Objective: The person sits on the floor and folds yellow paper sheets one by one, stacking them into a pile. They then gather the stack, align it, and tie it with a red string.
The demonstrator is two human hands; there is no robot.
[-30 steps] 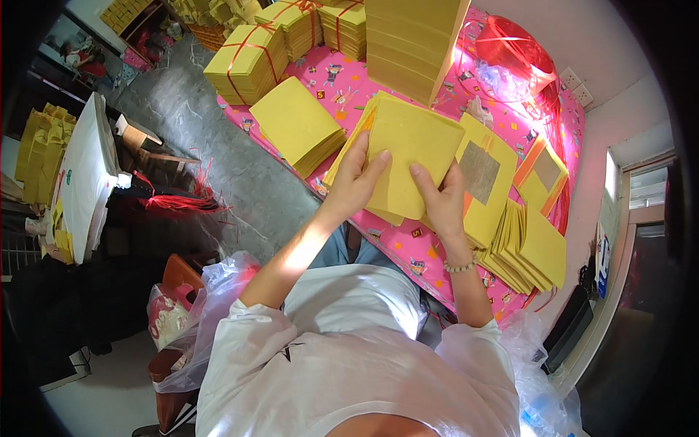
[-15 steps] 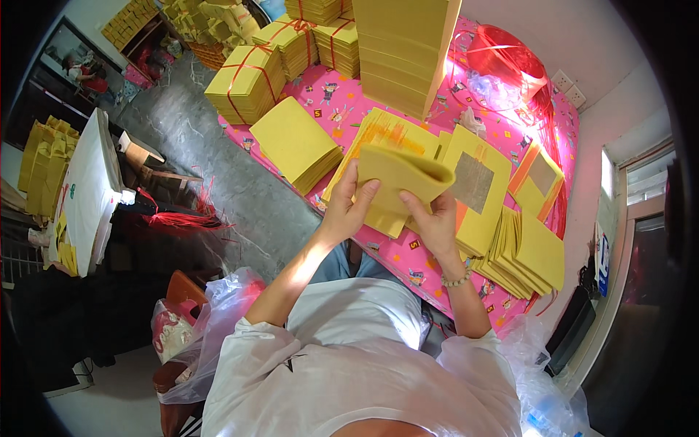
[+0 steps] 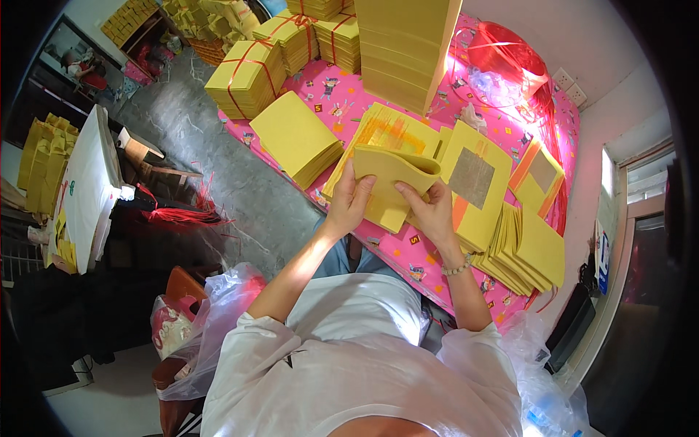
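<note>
Yellow paper bundle [image 3: 386, 167]: positioned between the two hands, above the orange-printed yellow sheets [image 3: 397, 131]. The left hand [image 3: 350, 202] grasps its left side; the right hand [image 3: 429, 207] grasps its lower right, with both thumbs on the near face. The bundle is bowed, and a loop-shaped gap shows at its right end. Uneven thumb pressure could let inner layers slip out of line; tighter bending could leave a crease. If the right hand's pinch loosens, the bowed end may spring open.

Just right of that hand lies the stack with a grey square [image 3: 470, 177]; a sideways knuckle could skew it. The fanned yellow stack [image 3: 535, 251] lies near the right forearm, where contact could spread it across the pink printed cover [image 3: 317, 75]. To the left, the loose yellow stack [image 3: 295, 131] shows no strapping and could shift if bumped. Farther out, the tall upright yellow stack [image 3: 400, 54] could topple if pushed.
</note>
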